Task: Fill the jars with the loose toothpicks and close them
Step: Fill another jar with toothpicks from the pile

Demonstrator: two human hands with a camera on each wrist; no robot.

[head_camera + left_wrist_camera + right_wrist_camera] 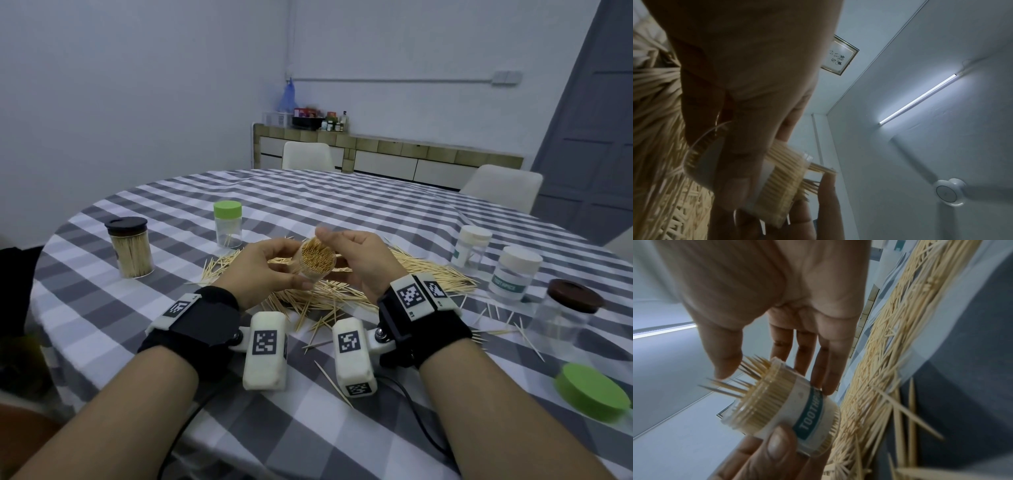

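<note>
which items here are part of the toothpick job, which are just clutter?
Job:
- clear labelled jar packed with toothpicks, held in left hand; right hand at its mouth
- loose toothpick pile
- black-lidded full jar
- green-lidded jar
- two white-lidded jars
- brown-lidded jar
- loose green lid

Lying about:
- white chairs
- sideboard with bottles

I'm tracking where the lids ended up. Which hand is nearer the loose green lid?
Right. The right hand is up at the held jar, on the side of the green lid by the table's near edge; the left hand lies farther across.
</note>
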